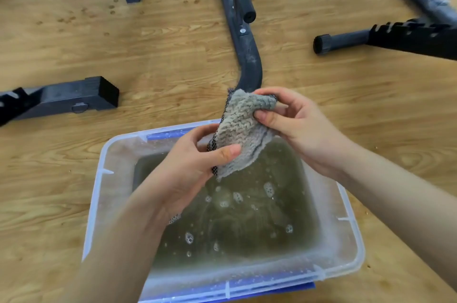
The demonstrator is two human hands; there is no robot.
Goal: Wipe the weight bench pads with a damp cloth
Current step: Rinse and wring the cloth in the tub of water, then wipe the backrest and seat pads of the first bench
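Observation:
A wet grey knitted cloth (243, 129) with a dark mesh edge hangs between both hands above a clear plastic tub (99, 179). My left hand (195, 166) pinches its lower left part between thumb and fingers. My right hand (294, 124) grips its upper right corner. The tub holds murky water with a few soap bubbles (237, 197). No bench pad is in view.
The tub stands on a wooden floor (160, 55). Black metal frame legs of the weight bench lie around it: a curved tube (247, 60) straight ahead, a square foot (74, 97) at left, a notched bar with round end cap (385, 35) at right.

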